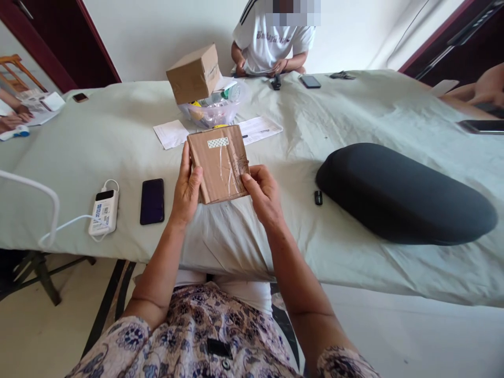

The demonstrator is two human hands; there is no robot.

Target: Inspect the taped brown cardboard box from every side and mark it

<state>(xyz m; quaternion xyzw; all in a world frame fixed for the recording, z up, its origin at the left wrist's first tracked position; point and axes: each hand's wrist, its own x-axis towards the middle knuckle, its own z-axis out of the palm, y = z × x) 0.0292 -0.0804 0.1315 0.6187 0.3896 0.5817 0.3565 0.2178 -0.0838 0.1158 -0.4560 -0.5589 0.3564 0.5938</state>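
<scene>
Between my two hands is a small flat cardboard box [219, 170], raised above the table and tilted toward me. Clear tape covers parts of it, and a pale dotted strip sits near its upper edge. My left hand [188, 191] grips the box's left side, thumb on the front. At the lower right corner my right hand [264, 194] holds it, thumb on the face and fingers behind. White paper sheets [260, 129] lie on the table beyond the box, partly hidden by it.
A larger cardboard box [195, 76] rests tilted on a filled plastic basket [210, 118]. Left lie a phone [151, 201] and a white power bank [104, 212] with a cable. Right are a long black cushion-like object [405, 194] and a small black item [318, 197]. People sit around the table.
</scene>
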